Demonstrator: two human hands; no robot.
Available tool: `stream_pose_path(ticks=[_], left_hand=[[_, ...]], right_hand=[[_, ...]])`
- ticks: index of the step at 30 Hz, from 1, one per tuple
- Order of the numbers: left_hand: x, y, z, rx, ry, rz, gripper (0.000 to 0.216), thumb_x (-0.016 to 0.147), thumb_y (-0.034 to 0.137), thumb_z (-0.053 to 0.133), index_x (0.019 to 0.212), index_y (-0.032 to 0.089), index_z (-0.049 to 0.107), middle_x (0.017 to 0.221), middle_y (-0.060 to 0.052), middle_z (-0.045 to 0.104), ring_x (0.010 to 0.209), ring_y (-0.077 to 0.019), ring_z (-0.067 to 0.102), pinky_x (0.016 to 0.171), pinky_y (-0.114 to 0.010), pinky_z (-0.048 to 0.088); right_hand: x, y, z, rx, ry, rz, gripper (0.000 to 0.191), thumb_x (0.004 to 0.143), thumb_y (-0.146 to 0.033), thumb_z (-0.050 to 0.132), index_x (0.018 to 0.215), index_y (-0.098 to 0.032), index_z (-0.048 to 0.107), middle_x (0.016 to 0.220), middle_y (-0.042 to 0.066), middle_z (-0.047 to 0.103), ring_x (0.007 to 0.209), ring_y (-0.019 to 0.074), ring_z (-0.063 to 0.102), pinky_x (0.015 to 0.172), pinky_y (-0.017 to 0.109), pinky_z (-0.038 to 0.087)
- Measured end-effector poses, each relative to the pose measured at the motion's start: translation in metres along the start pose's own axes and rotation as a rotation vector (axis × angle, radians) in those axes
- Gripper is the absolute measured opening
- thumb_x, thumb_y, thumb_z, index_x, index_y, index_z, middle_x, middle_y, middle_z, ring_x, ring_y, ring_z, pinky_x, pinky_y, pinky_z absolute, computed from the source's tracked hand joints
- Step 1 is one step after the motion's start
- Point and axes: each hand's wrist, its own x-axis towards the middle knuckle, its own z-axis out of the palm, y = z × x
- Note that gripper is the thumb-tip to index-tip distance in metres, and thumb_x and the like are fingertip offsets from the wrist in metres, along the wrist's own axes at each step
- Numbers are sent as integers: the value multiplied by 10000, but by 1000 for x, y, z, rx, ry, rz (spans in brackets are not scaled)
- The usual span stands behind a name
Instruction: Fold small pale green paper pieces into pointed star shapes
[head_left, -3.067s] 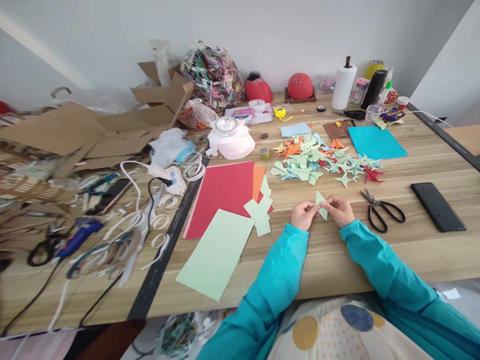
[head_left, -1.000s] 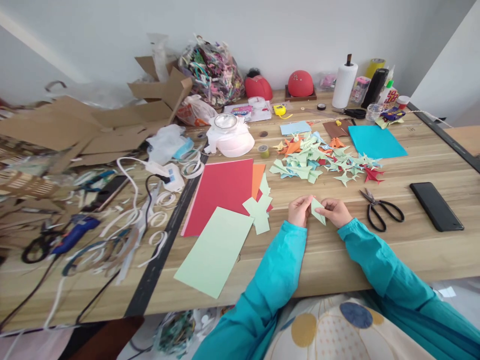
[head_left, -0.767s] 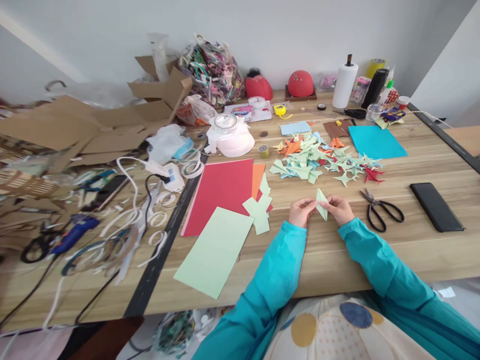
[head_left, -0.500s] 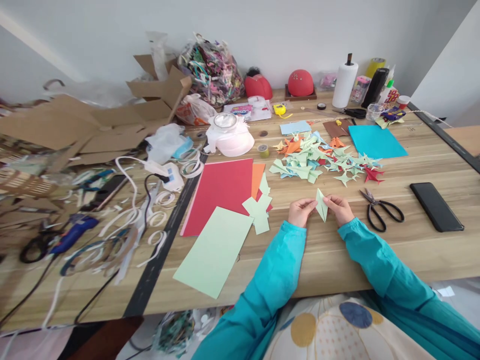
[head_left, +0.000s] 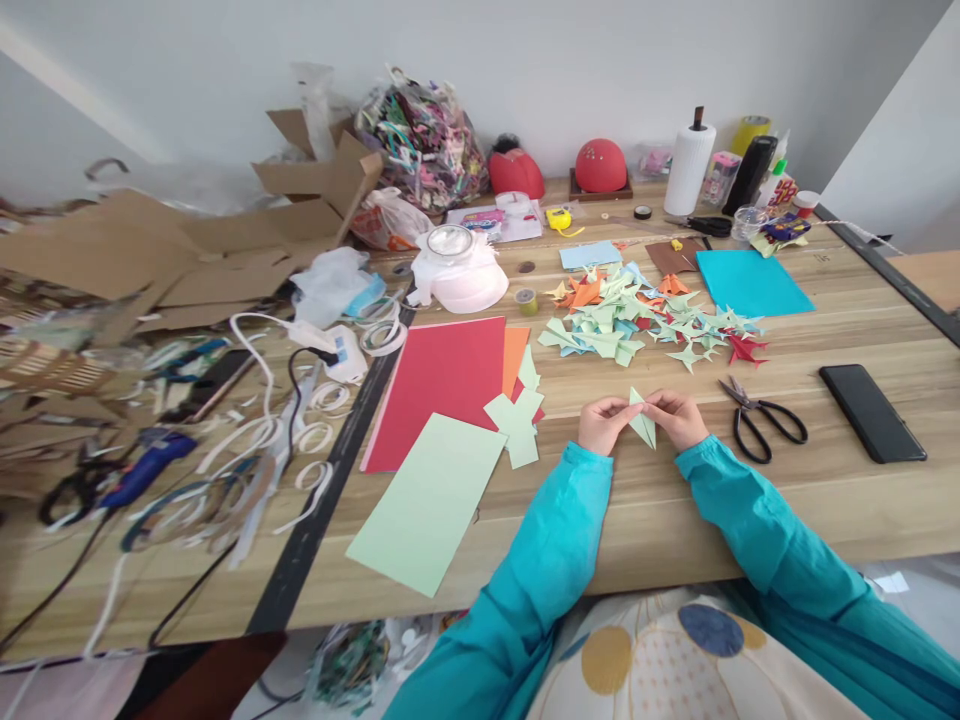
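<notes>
Between my two hands is a small pale green folded paper (head_left: 643, 426), a narrow diamond shape with a crease down its middle. My left hand (head_left: 602, 424) pinches its left edge with thumb and finger. From the other side my right hand (head_left: 677, 418) pinches it near the upper part, the fingertips of both hands almost meeting. Beyond the hands lies a heap of folded paper pieces (head_left: 619, 310) in green, orange, blue and red. A pair of scissors (head_left: 757, 415) with black handles rests on the table to the right of my right hand.
Left of my hands lie a green paper sheet (head_left: 429, 505), a red sheet (head_left: 450, 390) and small green paper pieces (head_left: 516, 425). A black phone (head_left: 874, 412) lies at the right. A turquoise sheet (head_left: 754, 282) is further back. Cables and a blue glue gun (head_left: 150, 465) clutter the left.
The folded paper has tilted, its upper tip leaning left and its lower tip right. My fingertips have come closer together over it.
</notes>
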Motion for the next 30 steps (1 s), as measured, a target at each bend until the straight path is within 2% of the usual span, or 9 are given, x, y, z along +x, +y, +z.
stream_pose_path(ticks=[5,10,19,25,30], left_hand=[[-1,2,0,90,44,67,226,508,309,741,603,123,655,534,0,613,517,-95,516,542,-228,406],[2,-4,-4,62,17,104,214,538,328,723,595,135,650,529,13,599,524,-90,506,542,-221,398],[5,-9,-5,-46,39,50,220,513,309,742,600,136,639,556,13,600,533,-88,510,550,-227,405],[3,-5,-5,-136,5,-3,280,596,380,683,511,133,582,486,18,545,477,-82,481,477,-218,364],[2,-1,-1,-191,-6,-60,290,586,408,683,562,132,600,502,16,549,472,-84,488,478,-225,384]], right_hand=[[-1,-2,3,-4,-24,-3,245,576,-379,724,622,-162,620,557,0,622,513,120,553,513,259,441],[-1,-1,3,9,-15,13,254,567,-376,731,603,-161,601,551,-3,620,515,119,558,516,256,446],[-2,1,2,-59,-103,25,220,604,-338,716,611,-150,601,544,-6,611,493,105,537,493,243,429],[-3,0,3,-46,-157,62,218,593,-334,723,613,-152,604,582,1,634,523,115,563,520,251,449],[-2,0,3,-37,-97,62,249,585,-371,721,613,-156,599,566,0,626,505,113,552,498,247,437]])
